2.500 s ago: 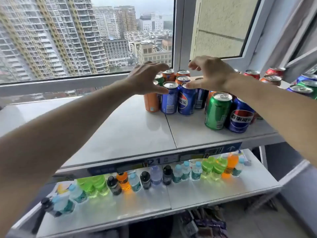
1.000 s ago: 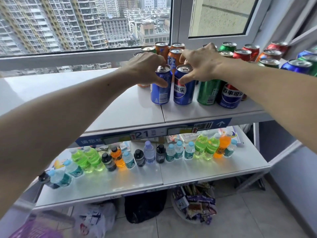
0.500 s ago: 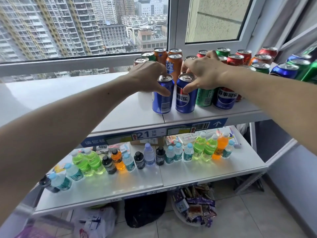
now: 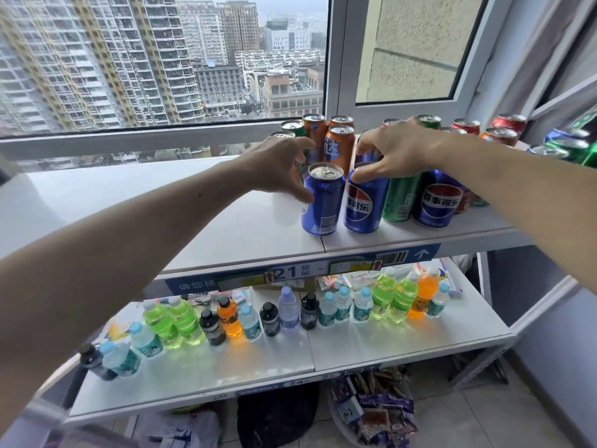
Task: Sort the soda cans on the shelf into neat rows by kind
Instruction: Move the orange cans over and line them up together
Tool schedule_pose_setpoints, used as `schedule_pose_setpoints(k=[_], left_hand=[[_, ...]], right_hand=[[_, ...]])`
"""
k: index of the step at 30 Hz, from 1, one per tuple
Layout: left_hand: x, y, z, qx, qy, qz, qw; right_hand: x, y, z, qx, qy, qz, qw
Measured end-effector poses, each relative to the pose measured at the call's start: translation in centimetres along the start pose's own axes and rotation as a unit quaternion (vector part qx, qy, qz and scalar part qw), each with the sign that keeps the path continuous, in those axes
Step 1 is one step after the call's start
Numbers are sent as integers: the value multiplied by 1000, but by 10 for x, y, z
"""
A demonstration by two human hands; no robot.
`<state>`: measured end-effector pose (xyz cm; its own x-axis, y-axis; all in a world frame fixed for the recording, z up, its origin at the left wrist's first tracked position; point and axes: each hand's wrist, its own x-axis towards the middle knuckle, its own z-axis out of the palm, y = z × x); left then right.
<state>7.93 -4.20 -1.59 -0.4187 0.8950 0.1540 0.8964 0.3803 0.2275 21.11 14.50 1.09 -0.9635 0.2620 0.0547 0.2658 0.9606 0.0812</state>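
Two blue Pepsi cans stand side by side near the front edge of the white upper shelf [image 4: 226, 221]. My left hand [image 4: 281, 166] is beside the left blue can [image 4: 323, 202], fingers spread, only the thumb touching its side; its top is uncovered. My right hand [image 4: 397, 153] covers the top of the right blue can [image 4: 365, 205], thumb on its front rim. To the right stand a green can [image 4: 400, 198] and a third Pepsi can [image 4: 441, 202]. Orange cans [image 4: 339, 147] are grouped behind; red cans [image 4: 465, 126], green and blue ones are mixed at the back right.
The window frame [image 4: 336, 59] rises right behind the cans. The lower shelf [image 4: 387, 344] carries a row of small bottles [image 4: 287, 308]. Bags of snacks [image 4: 371, 412] lie on the floor under it. The shelf's left half is bare white surface.
Both hands brought the two blue cans forward to the shelf's front edge. My left hand has since opened and slid off the top of its can; my right hand stays on its can.
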Motion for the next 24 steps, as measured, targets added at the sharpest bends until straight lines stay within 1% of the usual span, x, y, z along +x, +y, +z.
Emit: schedule_pose_setpoints(k=[4,7,11,17,21,24], left_hand=[[5,-34,-19,-39,8,-36,999],[22,-55,-26,-35,22,-66,997],[49,-69,-23,-24,38,-94,995],[82,-74,-7,-13,51,-120,991],[96,-81,0,-9,61,-136,989],[100,-83,0,-11,57,-136,989]], right_hand=[[14,0,-16,41,50,3,998],[33,1,-24,40,59,5,997],[68,6,-23,28,41,13,999],[122,20,0,20,-12,36,999],[148,26,13,-21,-29,44,998],[159,28,20,-24,-32,43,998]])
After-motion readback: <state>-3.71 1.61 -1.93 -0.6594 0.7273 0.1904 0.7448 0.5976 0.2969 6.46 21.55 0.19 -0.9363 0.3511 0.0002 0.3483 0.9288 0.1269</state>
